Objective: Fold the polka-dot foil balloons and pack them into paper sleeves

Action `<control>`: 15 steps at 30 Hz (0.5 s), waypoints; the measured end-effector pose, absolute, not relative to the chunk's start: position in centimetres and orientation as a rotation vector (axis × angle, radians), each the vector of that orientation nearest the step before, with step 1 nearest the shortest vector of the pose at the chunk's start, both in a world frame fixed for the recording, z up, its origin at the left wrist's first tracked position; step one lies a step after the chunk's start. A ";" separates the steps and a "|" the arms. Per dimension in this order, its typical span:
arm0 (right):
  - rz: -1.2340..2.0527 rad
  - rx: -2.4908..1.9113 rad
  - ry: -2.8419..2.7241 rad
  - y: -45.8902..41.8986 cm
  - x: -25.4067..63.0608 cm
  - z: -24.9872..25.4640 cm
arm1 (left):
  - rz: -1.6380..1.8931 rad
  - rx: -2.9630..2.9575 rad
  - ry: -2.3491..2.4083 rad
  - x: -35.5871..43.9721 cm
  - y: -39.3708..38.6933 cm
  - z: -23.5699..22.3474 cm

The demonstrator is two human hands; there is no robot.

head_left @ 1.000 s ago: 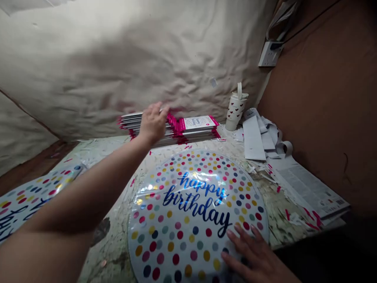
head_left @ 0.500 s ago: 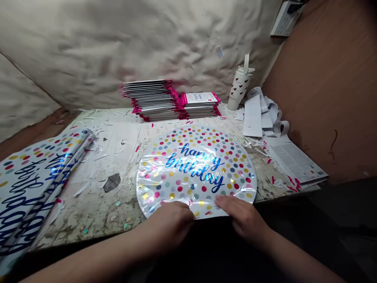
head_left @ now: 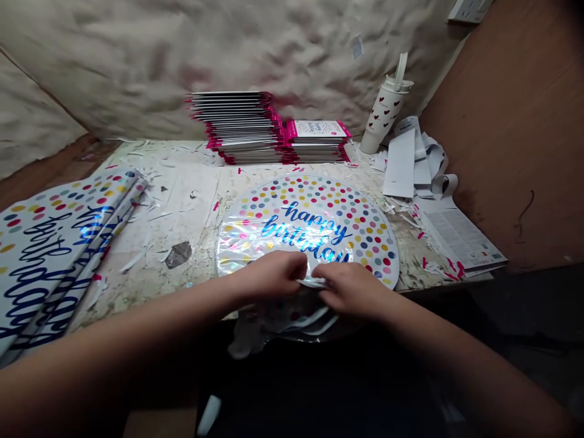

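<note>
A flat, round foil balloon [head_left: 314, 188] with coloured dots and blue "happy birthday" lettering lies at the table's front edge. My left hand [head_left: 278, 274] is closed on its near part, thumb and fingers pinched together. Right beside it, my right hand [head_left: 351, 289] pinches the same raised edge. Below my hands, more dotted foil and pale curved edges hang past the table edge; whether these belong to the same balloon I cannot tell. A translucent flap [head_left: 249, 334] dangles under my left wrist.
Folded dotted foil sheets [head_left: 55, 255] lie at the left. Pink-edged card packs [head_left: 244, 128] are stacked at the back, near a white tumbler with hearts [head_left: 385, 112]. White paper strips [head_left: 399, 164] and a printed card [head_left: 456, 234] lie on the right. Scraps litter the table [head_left: 173, 213].
Both hands have moved up and closer together, drawing the balloon's near edge up and inward. Foil layers and a translucent flap now show beneath. The camera view has tilted down slightly.
</note>
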State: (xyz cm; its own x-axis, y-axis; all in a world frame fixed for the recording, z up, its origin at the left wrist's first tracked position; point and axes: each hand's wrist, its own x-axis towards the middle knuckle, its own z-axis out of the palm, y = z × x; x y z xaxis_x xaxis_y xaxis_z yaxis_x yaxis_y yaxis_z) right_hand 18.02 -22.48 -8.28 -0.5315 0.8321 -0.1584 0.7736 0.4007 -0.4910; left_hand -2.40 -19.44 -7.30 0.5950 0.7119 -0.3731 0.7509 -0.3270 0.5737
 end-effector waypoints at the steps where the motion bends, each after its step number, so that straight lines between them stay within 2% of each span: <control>1: 0.725 -1.483 -2.513 -22.4 17.6 -8.6 | -0.110 2.261 1.177 -3.3 -19.8 -6.8; 4: 0.731 -1.471 -2.310 -22.2 17.7 -9.2 | -0.216 2.524 1.454 -7.8 -20.3 -5.5; 7: 0.775 -1.435 -2.120 -22.9 18.5 -9.4 | -0.079 2.591 1.668 -12.0 -19.9 -5.2; 12: 0.554 -1.233 -2.321 -26.1 19.7 -11.7 | -0.022 2.530 1.138 -12.8 -20.5 -9.0; 15: 0.254 -1.367 -2.361 -26.8 22.6 -14.4 | 0.038 2.610 1.128 -12.7 -21.6 -12.7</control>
State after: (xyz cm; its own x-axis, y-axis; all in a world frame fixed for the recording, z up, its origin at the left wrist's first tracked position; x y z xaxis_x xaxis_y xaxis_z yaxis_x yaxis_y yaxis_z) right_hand 22.59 -26.85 -14.36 -0.4424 0.8619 0.2478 0.7893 0.5054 -0.3487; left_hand -12.70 -21.60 -12.74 0.6920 0.7160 -0.0924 0.7082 -0.6483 0.2796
